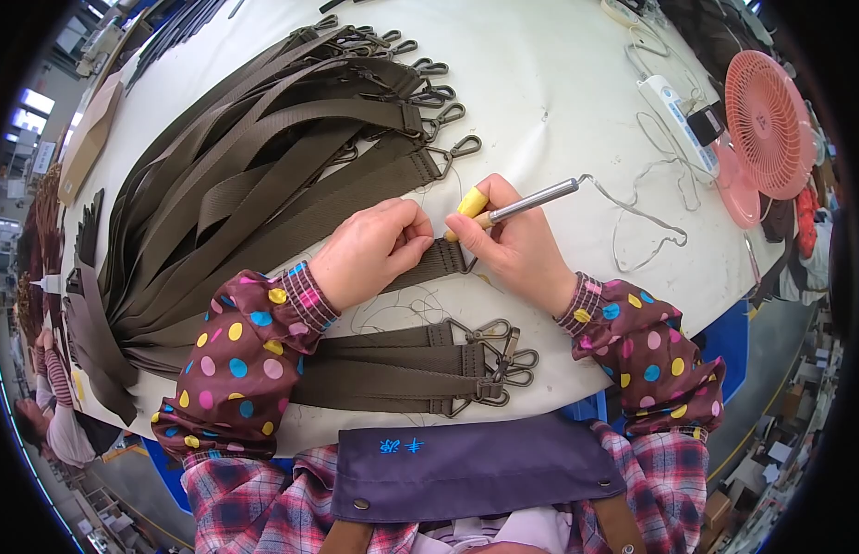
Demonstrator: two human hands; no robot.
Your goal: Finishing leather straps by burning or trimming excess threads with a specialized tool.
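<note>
My left hand (374,249) is closed on a dark olive webbing strap (439,264), pinching it near its stitched end, where a metal ring shows. My right hand (517,245) grips a pen-shaped tool (538,198) with a slim metal barrel that points up and right, away from the strap. Yellow covering (472,200) shows at a right fingertip. The fingers of both hands meet just above the strap's end. What the tool's near end touches is hidden. Beyond my left hand lies a thick bundle of like straps (263,138) with dark metal snap hooks (453,113).
More straps (393,369) with hooks lie near the table's front edge. Loose threads are scattered beside them. At the right stand a pink fan (769,125) and a white power strip (679,125), with a thin cord (623,263) trailing over the white table (531,111).
</note>
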